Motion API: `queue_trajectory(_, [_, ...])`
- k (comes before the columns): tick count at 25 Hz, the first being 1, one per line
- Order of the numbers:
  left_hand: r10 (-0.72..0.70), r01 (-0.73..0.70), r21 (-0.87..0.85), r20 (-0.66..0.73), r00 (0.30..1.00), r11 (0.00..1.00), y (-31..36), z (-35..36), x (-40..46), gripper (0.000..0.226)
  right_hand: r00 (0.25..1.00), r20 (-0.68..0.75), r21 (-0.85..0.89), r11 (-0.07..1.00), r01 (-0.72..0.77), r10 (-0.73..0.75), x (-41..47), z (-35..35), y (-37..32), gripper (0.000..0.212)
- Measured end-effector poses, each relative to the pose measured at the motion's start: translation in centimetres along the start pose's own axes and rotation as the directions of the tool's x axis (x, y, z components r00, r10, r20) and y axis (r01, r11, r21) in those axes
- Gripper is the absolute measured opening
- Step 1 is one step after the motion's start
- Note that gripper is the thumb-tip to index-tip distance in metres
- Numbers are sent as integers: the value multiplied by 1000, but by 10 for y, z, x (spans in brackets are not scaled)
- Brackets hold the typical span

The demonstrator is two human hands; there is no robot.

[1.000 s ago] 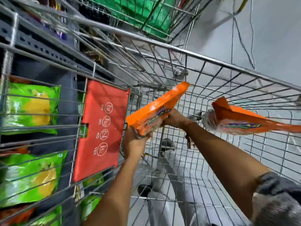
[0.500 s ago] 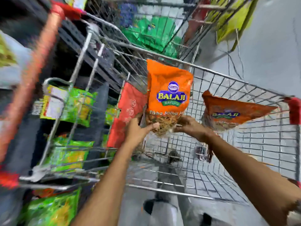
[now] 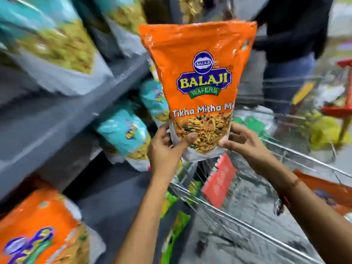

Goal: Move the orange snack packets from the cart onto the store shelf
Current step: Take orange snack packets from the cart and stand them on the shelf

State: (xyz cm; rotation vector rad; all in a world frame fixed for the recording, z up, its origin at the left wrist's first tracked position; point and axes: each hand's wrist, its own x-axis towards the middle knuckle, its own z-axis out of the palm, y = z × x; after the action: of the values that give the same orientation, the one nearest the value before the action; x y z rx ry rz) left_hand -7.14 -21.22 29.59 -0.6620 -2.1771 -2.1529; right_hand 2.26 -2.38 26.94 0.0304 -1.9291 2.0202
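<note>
1. Standing upright, the orange snack packet [image 3: 198, 73] is being held above the near corner of the cart [image 3: 247, 221], long axis vertical, printed front facing the person.
2. The left hand [image 3: 167, 147] is pinching its lower left corner, thumb across the clear window.
3. The right hand [image 3: 242, 140] is gripping the lower right edge.
4. The store shelf [image 3: 76, 119] is sitting just to the left, with another orange packet [image 3: 38, 229] lying below.

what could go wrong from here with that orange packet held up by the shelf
Both hands, left and right, pinch only the bottom of the upright orange packet, so its tall top could flop over or slip. Teal packets crowd the nearby shelf, so pushing it in there might knock them off.
</note>
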Motion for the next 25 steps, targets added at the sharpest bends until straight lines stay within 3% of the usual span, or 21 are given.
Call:
queue_trajectory(4, [203,-203,22,-192,960,979,102,-97,-15,40,958,174,76,973,218,-228,31,98,-89,44])
queue_trajectory(7, [311,-288,119,-308,899,950,164,-164,-40,34,905,280,133,946,295,-321,46,170,-132,52])
queue_trajectory(10, [374,-315,207,-400,837,926,204,-222,-67,37,848,367,224,921,318,-382,53,239,-160,45])
queue_trajectory(17, [414,-253,345,-557,720,904,226,-323,-132,37,701,590,303,914,269,-401,50,369,-159,40])
queue_trajectory(25, [311,-103,342,-636,706,934,203,-383,-152,40,631,724,180,960,216,-278,56,441,-139,32])
